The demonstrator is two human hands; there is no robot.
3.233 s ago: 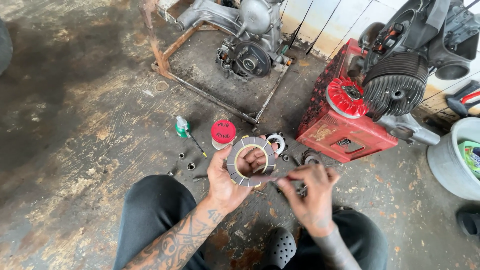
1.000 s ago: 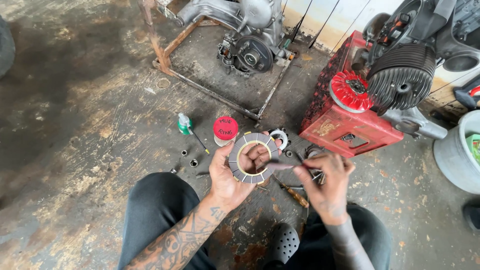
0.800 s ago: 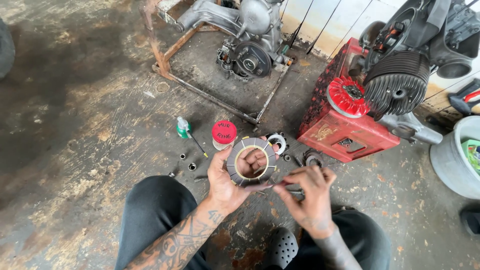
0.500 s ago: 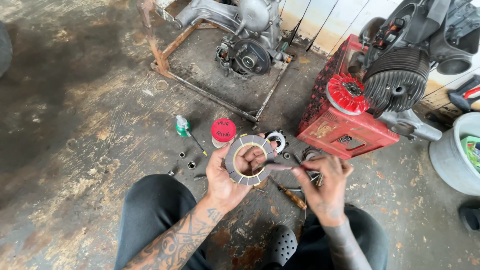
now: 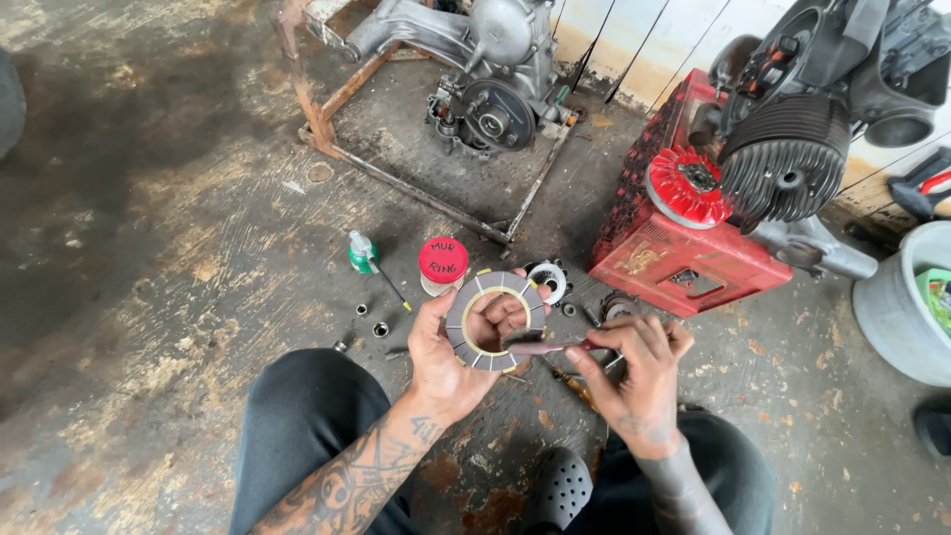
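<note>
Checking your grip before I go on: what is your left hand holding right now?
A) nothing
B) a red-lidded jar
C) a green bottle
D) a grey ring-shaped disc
D: the left hand holds up the grey ring-shaped disc, fingers showing through its centre hole.

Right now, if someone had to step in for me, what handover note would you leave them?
Left hand holds the grey friction ring up, fingers through its centre.
Right hand holds a thin tool with its tip on the ring's lower right edge.
On the floor beyond: red-lidded jar, small green bottle, loose sockets, a round metal part.
Done: ring is in hand with the tool on it.
Left: cannot tell how much of the ring is worked.
</note>
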